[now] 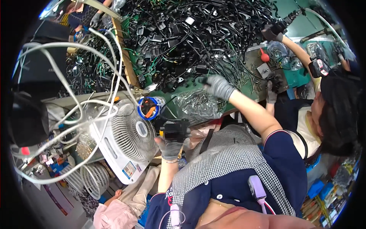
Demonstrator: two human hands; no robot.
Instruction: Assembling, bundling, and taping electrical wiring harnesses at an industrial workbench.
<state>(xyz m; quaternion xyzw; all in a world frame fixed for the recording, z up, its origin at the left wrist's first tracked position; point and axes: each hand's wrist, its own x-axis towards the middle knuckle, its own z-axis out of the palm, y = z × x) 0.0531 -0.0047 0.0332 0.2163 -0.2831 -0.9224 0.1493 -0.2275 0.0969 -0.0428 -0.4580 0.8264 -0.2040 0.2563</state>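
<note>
My right hand (221,87), in a grey glove, reaches over the green table (167,92) at the near edge of a large heap of black cables and connectors (183,45). Its fingers are drawn together at a small dark piece I cannot make out. Just below it lies a clear plastic bag (200,105) of small metal parts. My left hand (169,149), gloved with bare fingertips, is held up close to my body, near the fan. A black box-shaped device (175,131) covers most of its fingers, so what they hold is hidden.
A white fan (133,133) stands at the left beside a blue-rimmed tub (149,108). White hoses (80,103) loop across the left. A wooden rail (126,57) borders the heap. At the right, a co-worker's gloved hand (271,33) is near a red bulb blower (264,55) and metal pins.
</note>
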